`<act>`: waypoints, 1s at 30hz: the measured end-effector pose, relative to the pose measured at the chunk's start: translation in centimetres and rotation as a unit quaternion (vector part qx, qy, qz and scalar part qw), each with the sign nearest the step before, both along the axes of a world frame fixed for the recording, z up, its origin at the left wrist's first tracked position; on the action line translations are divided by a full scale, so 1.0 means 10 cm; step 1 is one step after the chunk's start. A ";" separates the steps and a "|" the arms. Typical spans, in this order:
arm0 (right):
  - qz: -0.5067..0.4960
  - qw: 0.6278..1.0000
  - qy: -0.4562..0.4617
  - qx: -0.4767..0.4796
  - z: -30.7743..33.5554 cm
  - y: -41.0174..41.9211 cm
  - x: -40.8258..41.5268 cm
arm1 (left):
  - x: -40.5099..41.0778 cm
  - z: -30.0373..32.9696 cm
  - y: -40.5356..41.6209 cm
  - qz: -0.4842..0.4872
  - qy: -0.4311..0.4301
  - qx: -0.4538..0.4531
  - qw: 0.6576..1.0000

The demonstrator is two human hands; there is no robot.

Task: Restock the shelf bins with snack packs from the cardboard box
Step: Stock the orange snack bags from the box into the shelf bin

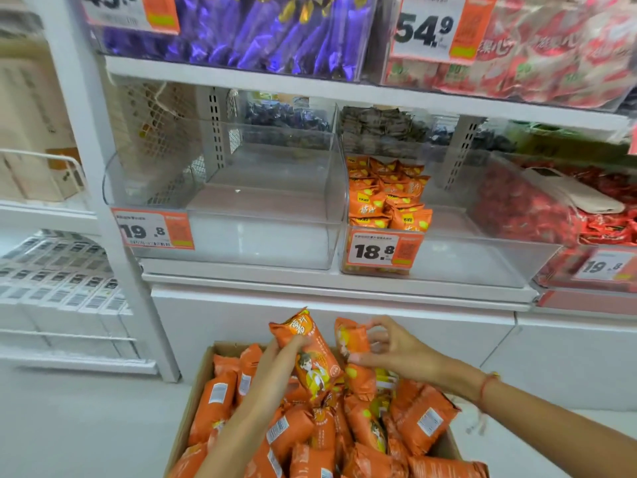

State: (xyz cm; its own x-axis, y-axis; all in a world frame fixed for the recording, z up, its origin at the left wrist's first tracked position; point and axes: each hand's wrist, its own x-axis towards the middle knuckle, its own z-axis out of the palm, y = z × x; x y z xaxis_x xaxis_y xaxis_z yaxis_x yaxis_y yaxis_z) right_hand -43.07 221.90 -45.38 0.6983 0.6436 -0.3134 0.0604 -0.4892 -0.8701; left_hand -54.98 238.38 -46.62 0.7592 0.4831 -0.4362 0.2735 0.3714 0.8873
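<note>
Relative to the clear bin tagged 18.8 (448, 236): its open top leaves free room to the right of the orange packs (389, 194) stacked at its left end. The shelf board (310, 88) above limits overhead clearance. Directly below, the cardboard box (193, 401) is packed with packs.

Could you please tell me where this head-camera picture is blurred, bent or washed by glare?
Head view: the far left shelving and the right edge are smeared; the uprights bow from the wide-angle lens; the clear bin shows soft sheen and a small highlight; lighting is flat, shadows faint; the 18.8 tag and the pack in the left hand read fairly sharp.
</note>
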 end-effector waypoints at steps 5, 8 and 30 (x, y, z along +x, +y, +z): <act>0.032 0.963 0.210 0.167 0.79 -0.39 -0.15 | 0.04 0.37 -0.25 -0.044 -0.063 -0.023 0.997; 0.018 0.969 0.173 0.174 1.07 -0.47 -0.28 | -0.01 0.68 -0.40 -0.062 -0.138 0.028 0.988; -0.181 0.890 -0.325 -0.265 1.94 -0.57 1.97 | 1.26 1.60 0.45 0.020 -0.291 0.101 0.951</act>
State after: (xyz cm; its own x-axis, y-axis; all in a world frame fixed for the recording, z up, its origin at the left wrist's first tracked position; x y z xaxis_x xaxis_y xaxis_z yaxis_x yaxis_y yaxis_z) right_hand -23.34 216.24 -25.93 0.9741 0.2226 0.0396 0.2222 -0.9102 -0.3495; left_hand -42.34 242.88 -30.67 0.8228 0.5464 0.1566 -0.2963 0.1771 0.9385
